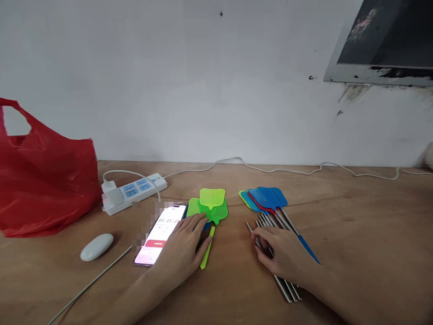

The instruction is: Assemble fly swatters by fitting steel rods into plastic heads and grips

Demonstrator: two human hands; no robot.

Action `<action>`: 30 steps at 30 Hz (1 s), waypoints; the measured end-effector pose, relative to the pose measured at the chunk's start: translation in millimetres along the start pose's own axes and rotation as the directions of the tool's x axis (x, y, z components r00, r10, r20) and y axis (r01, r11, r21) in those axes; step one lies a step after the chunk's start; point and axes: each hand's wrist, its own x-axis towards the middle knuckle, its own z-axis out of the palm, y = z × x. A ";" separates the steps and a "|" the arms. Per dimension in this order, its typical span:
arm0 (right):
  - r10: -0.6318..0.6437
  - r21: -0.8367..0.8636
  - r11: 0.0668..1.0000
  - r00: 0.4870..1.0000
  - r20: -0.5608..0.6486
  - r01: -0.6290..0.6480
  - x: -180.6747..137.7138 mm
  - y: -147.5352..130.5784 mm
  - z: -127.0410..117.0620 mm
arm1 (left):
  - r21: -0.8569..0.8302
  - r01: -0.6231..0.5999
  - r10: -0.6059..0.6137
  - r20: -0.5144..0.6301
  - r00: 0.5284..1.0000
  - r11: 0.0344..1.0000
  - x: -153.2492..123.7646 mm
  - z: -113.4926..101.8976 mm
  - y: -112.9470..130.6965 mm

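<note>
Phone (161,231) crowds the left hand (184,240), whose hold I can't tell; right fingers (263,232) grip metal rods (283,289).

"00:33:20" on the phone (160,232)

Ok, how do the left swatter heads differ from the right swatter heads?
The left swatter heads show mainly green shades; the right swatter heads show mostly blue, plus red and yellow-green. Metal rods extend from the right heads, while none are visible at the left heads. Both groups are perforated and lie overlapping.
</note>
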 end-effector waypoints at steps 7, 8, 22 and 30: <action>0.091 0.042 0.995 0.996 0.004 -0.091 -0.2 -4.2 -0.3 | -0.017 -0.012 0.012 0.011 1.000 1.000 0.2 1.3 -1.6; 0.106 0.031 0.994 0.994 0.004 -0.106 0.0 -5.9 -0.7 | -0.022 -0.007 0.008 0.015 1.000 1.000 0.5 0.8 -1.4; 0.459 0.799 0.454 0.872 0.169 -0.394 9.8 -6.2 -10.0 | -0.070 0.010 -0.008 0.023 1.000 0.998 2.9 -5.0 15.8; 0.610 0.982 -0.092 0.770 0.189 -0.167 15.9 -2.4 -20.6 | -0.327 -0.018 0.040 0.059 0.997 0.945 1.2 -10.7 18.5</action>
